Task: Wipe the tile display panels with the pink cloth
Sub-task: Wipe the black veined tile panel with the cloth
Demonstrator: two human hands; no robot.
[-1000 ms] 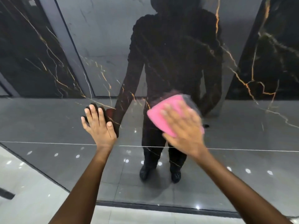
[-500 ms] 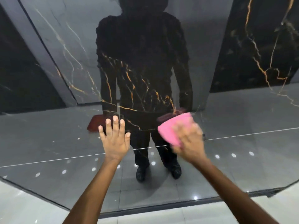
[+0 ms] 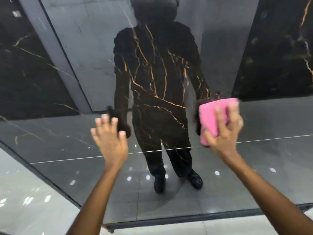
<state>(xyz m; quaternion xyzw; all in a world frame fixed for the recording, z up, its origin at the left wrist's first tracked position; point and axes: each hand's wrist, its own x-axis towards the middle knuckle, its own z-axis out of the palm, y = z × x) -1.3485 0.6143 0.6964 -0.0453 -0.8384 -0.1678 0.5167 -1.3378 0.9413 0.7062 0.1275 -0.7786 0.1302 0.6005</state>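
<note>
A glossy black tile display panel [image 3: 160, 78] with orange-gold veins stands in front of me and mirrors my dark figure. My right hand [image 3: 225, 131] presses the folded pink cloth [image 3: 211, 117] flat against the panel at the right, fingers spread over it. My left hand [image 3: 110, 138] is raised at the left of centre with spread fingers, at or just off the panel; contact is unclear. The panel's bottom edge [image 3: 169, 219] runs along the floor.
The panel reflects grey wall slabs, dark veined panels at both sides and ceiling light spots. Pale glossy floor tiles [image 3: 30, 200] lie at the lower left and along the bottom.
My right hand has swept the pink cloth to the right across the panel. My left hand has loosened from flat on the panel, with its fingers now spread and blurred. The view has shifted.
</note>
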